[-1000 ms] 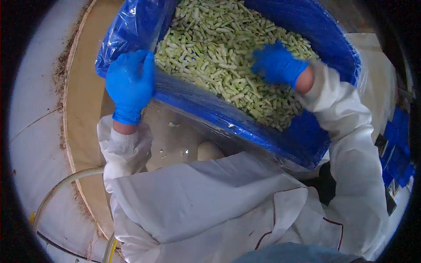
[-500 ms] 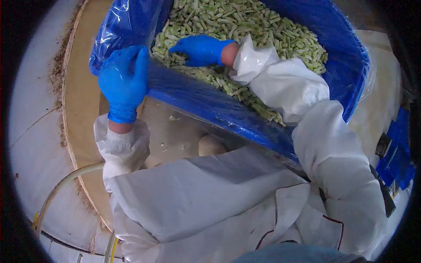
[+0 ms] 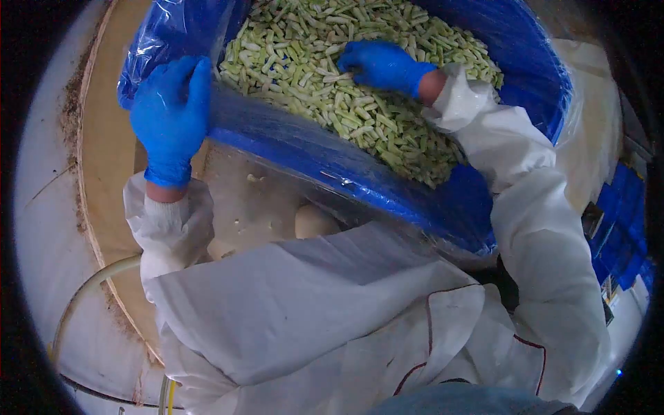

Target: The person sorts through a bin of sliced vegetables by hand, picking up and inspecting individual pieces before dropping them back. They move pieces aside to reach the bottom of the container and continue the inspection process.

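My left hand (image 3: 169,114), in a blue glove, is at the near left edge of a blue bin (image 3: 311,159) lined with clear plastic. Its fingers bend over the rim and the film there; the fingertips are partly hidden. Inside the bin lies a wide heap of pale green cut vegetable pieces (image 3: 297,55), stick-shaped and whitish in places. Resting on this heap is my right hand (image 3: 387,66), also gloved in blue. Its fingers point left, loosely curved with the tips down among the pieces, and no piece shows gripped between them.
A tan board-like strip (image 3: 111,187) runs along the left, beside a stained white surface (image 3: 48,173). A pale hose (image 3: 90,290) curves at lower left. A white apron (image 3: 311,297) spans the front. Blue strips (image 3: 619,221) hang at the right.
My right hand has moved right across the heap, and the pieces along the near wall now lie farther right. My left hand stays at the rim while the whole view shifts slightly.
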The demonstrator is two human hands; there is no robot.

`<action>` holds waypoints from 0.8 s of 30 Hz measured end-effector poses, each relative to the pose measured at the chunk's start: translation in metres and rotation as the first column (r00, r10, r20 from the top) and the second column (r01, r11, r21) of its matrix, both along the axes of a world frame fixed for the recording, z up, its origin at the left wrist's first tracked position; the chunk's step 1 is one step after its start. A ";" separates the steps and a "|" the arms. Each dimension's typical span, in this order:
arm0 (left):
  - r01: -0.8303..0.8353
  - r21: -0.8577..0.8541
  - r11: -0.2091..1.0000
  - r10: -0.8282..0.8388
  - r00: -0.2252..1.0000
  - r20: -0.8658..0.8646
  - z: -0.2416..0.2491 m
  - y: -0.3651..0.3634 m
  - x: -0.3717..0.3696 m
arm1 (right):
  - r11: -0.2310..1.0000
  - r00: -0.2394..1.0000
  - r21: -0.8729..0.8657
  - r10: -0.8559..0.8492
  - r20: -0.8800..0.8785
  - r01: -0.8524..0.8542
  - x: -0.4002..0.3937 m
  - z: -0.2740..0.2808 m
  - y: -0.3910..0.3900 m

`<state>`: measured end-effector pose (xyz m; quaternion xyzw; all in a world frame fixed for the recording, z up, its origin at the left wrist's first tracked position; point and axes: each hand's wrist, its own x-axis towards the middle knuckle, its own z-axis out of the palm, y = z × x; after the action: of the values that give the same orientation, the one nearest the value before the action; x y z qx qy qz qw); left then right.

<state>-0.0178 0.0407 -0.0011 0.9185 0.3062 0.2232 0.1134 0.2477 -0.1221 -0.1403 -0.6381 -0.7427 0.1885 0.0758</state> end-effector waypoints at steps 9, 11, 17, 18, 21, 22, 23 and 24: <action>0.013 0.017 1.000 -0.014 1.000 0.022 -0.007 0.007 -0.002 | 0.940 0.929 -0.279 -0.269 -0.255 0.196 0.035 0.017 0.008; -0.005 -0.006 1.000 0.005 1.000 -0.019 -0.004 0.005 -0.001 | 0.924 0.899 -0.342 -0.290 -0.328 0.173 0.041 0.019 0.006; 0.006 -0.006 1.000 -0.006 1.000 0.019 0.000 0.002 0.000 | 0.835 0.713 -0.550 -0.385 -0.586 -0.001 0.046 0.046 0.001; 0.017 -0.004 1.000 -0.017 1.000 0.015 -0.001 0.001 -0.001 | 0.809 0.717 -0.586 -0.392 -0.576 -0.029 0.045 0.057 -0.005; 0.018 0.033 0.999 -0.018 1.000 -0.011 0.000 0.003 -0.002 | 0.880 0.891 -0.460 -0.110 -0.440 -0.119 0.051 0.070 0.003; 0.005 0.040 0.999 -0.003 0.999 -0.039 0.004 0.000 0.001 | 0.907 0.938 -0.387 0.027 -0.345 -0.168 0.052 0.066 0.007; -0.007 0.044 0.999 0.010 0.997 -0.070 0.007 -0.003 0.003 | 0.936 0.989 -0.319 0.140 -0.049 -0.148 0.057 0.053 0.028; -0.001 0.041 0.999 0.003 0.999 -0.041 0.007 -0.004 0.004 | 0.991 0.998 -0.134 0.018 -0.054 -0.025 0.055 0.047 0.046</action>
<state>-0.0135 0.0370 0.0061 0.9246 0.3048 0.2107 0.0880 0.3026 -0.0757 -0.0930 -0.6284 -0.7330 0.2557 0.0503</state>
